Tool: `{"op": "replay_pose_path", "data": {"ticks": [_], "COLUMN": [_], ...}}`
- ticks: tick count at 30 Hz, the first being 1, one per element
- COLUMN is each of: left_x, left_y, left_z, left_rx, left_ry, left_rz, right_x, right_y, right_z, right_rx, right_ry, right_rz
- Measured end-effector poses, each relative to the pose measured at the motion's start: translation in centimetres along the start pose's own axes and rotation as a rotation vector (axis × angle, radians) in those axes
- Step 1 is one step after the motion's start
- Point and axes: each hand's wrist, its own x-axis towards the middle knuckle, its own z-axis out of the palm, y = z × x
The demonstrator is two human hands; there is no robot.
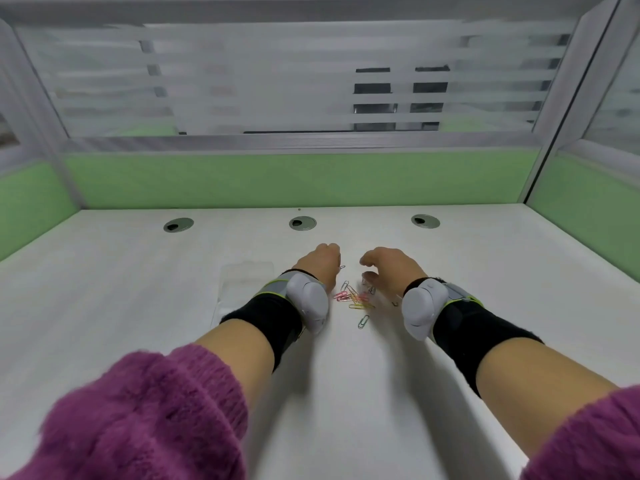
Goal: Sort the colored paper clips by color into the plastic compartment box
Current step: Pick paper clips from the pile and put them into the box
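A small heap of colored paper clips (354,296), pink, yellow, green and grey, lies on the white desk between my wrists. A clear plastic compartment box (242,282) sits to the left, partly hidden behind my left forearm. My left hand (320,263) is curled, and a small grey clip (342,267) shows at its fingertips; whether it is pinched I cannot tell. My right hand (389,268) hovers over the right side of the heap with fingers bent and apart, holding nothing that I can see.
Three round grey cable grommets (302,223) line the back of the desk (346,393). Green partition panels (301,180) with frosted glass above close off the back and both sides. Both wrists carry black bands with grey devices.
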Motion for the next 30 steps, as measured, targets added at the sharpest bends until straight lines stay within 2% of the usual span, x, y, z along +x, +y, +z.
{"op": "replay_pose_path", "data": {"ticks": [11, 22, 30], "left_x": [-0.8, 0.0, 0.1], "left_y": [2.9, 2.0, 1.8], "left_z": [0.7, 1.6, 1.8], "left_rx": [-0.048, -0.039, -0.037], "left_ry": [-0.005, -0.028, -0.016], "left_rz": [0.03, 0.038, 0.041], "right_x": [-1.9, -0.8, -1.3], "right_y": [2.9, 1.7, 1.9], "right_z": [-0.4, 1.3, 1.3], "right_rx": [0.004, -0.019, -0.011], "right_ry": [-0.014, -0.058, -0.041], "right_rz": [0.062, -0.018, 0.0]}}
